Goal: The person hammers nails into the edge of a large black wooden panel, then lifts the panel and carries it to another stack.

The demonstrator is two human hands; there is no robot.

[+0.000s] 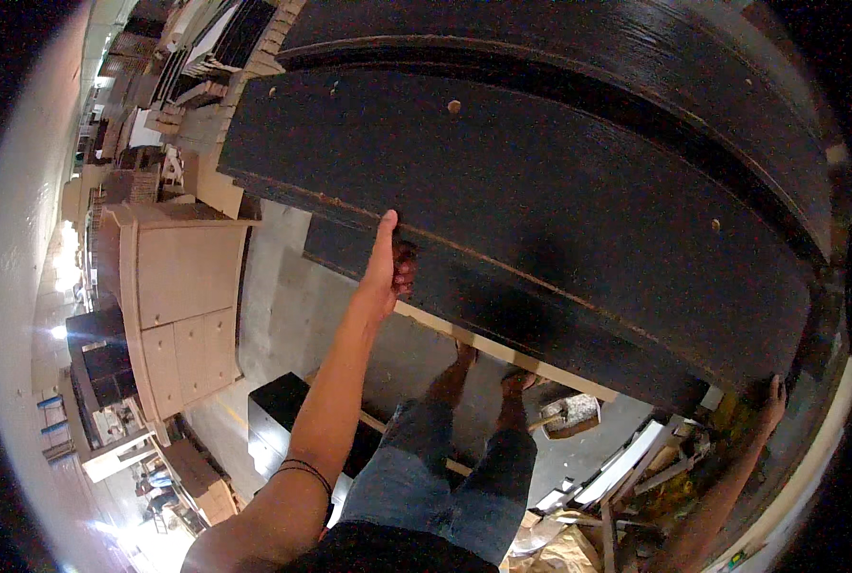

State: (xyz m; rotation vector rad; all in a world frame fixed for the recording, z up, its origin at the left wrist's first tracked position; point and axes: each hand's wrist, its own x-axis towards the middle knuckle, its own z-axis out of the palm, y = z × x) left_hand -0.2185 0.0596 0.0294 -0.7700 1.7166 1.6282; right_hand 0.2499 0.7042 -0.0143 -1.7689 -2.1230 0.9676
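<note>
A long black-painted wooden panel [540, 181] with several small drilled holes spans the upper middle of the view, in front of me. My left hand [394, 265] is closed at its near edge, thumb laid over the edge and fingers curled below. At the panel's right end, my right hand [775, 403] grips the corner; most of its fingers are hidden. Under the near edge sits another black board [540, 334] with a pale raw strip along its bottom.
Another black board [617, 48] lies beyond the panel. A beige cabinet [182, 306] stands at left, with a black box-shaped piece [278, 415] nearer me. A splattered white container [571, 417] is by my feet. Wood scraps [626, 487] lie at lower right.
</note>
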